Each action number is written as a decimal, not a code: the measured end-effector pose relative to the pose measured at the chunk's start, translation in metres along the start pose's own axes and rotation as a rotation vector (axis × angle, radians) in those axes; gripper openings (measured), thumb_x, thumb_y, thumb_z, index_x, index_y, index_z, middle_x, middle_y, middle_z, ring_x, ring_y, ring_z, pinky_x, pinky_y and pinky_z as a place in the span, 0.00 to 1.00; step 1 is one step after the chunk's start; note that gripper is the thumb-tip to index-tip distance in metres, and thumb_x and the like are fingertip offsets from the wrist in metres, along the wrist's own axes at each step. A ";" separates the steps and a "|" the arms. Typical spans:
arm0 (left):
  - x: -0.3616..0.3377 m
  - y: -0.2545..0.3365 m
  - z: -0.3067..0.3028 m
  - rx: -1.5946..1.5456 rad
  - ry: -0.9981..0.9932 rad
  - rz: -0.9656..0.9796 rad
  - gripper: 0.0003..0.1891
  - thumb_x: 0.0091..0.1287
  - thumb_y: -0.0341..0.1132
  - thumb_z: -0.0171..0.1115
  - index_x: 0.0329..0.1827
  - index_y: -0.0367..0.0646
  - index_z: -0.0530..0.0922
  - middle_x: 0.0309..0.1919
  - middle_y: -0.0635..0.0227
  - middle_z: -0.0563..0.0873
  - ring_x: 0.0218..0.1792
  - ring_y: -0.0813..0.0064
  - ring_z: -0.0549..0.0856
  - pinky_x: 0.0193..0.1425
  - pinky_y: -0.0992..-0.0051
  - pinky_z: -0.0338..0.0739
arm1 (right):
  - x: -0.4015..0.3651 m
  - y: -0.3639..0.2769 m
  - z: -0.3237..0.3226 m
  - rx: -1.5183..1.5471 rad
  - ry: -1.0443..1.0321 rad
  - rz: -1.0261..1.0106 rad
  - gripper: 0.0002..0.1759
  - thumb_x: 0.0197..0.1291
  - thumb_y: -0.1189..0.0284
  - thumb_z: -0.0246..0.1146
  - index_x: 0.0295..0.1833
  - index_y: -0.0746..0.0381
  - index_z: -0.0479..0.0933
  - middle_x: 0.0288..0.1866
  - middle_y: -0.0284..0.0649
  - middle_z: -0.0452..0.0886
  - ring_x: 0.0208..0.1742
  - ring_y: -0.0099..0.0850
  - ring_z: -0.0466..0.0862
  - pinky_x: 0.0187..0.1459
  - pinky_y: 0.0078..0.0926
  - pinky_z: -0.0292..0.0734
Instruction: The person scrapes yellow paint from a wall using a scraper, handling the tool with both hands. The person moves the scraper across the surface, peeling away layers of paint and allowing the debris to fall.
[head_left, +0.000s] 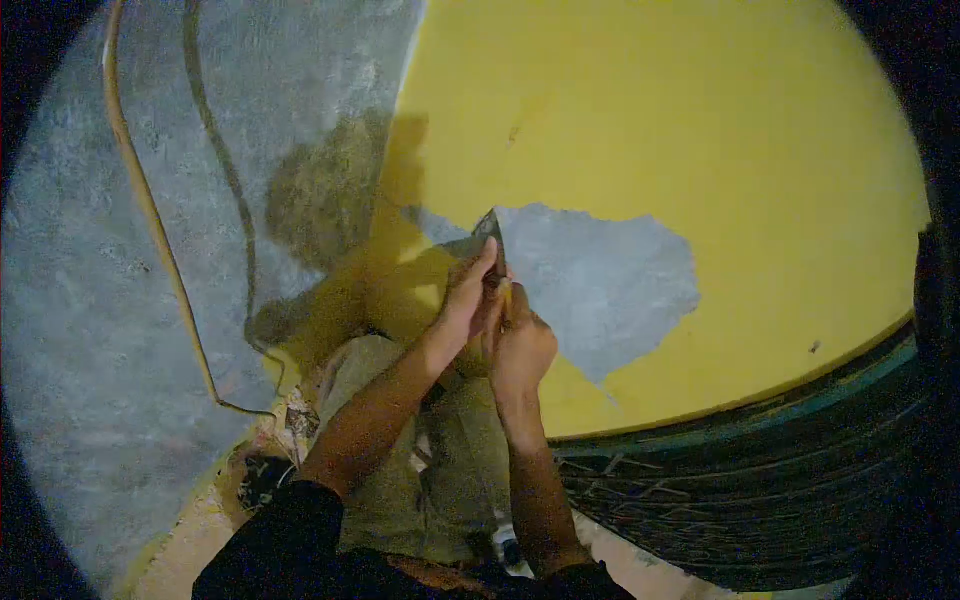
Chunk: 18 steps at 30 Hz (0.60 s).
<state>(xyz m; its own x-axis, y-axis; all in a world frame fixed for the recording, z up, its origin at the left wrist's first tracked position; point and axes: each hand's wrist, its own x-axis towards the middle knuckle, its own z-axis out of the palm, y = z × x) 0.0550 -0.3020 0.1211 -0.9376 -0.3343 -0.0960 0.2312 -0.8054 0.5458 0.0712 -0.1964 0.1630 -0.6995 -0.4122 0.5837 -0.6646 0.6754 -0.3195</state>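
Observation:
My right hand is wrapped round the yellowish handle of a scraper-like tool, whose dark, pointed blade points up. Against the blade lies my left hand, its thumb along the blade and its other fingers partly hidden behind. Both hands are close together, in front of the left edge of a bare grey patch with ragged borders. Around that patch is a yellow painted surface.
On the left is a grey, mottled surface with a thin bent cable or pipe and its shadow. A dark ribbed, curved band borders the yellow at lower right. My legs show below my hands.

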 end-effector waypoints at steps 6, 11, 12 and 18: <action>-0.008 -0.012 -0.003 0.177 0.083 0.011 0.27 0.68 0.64 0.58 0.29 0.47 0.79 0.20 0.76 0.78 0.22 0.82 0.77 0.28 0.78 0.71 | -0.014 -0.009 -0.006 -0.015 0.142 -0.026 0.13 0.68 0.65 0.60 0.51 0.61 0.78 0.20 0.46 0.79 0.18 0.44 0.81 0.20 0.39 0.73; -0.008 0.005 -0.006 0.247 0.092 0.117 0.27 0.69 0.64 0.56 0.30 0.47 0.79 0.20 0.77 0.77 0.22 0.81 0.77 0.27 0.77 0.71 | -0.005 -0.008 0.021 -0.033 0.087 -0.052 0.12 0.68 0.65 0.60 0.49 0.61 0.77 0.20 0.47 0.80 0.18 0.46 0.81 0.20 0.40 0.72; 0.002 0.010 -0.012 0.249 0.094 0.118 0.27 0.69 0.64 0.56 0.30 0.47 0.79 0.20 0.77 0.77 0.22 0.81 0.77 0.27 0.77 0.71 | 0.001 -0.011 0.028 -0.029 0.086 -0.052 0.12 0.68 0.65 0.60 0.49 0.61 0.77 0.20 0.47 0.80 0.18 0.46 0.81 0.20 0.40 0.72; -0.001 0.023 -0.022 0.159 0.130 0.139 0.25 0.70 0.60 0.57 0.30 0.46 0.80 0.23 0.75 0.79 0.25 0.80 0.78 0.30 0.77 0.72 | 0.004 -0.034 0.025 0.099 -0.045 0.000 0.14 0.69 0.64 0.58 0.50 0.62 0.78 0.22 0.52 0.80 0.22 0.50 0.82 0.24 0.43 0.75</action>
<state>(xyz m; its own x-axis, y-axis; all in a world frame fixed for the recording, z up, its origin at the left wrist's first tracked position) 0.0666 -0.3312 0.1155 -0.8561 -0.5047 -0.1112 0.3025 -0.6638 0.6840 0.0845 -0.2366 0.1577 -0.7092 -0.4406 0.5504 -0.6856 0.6129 -0.3928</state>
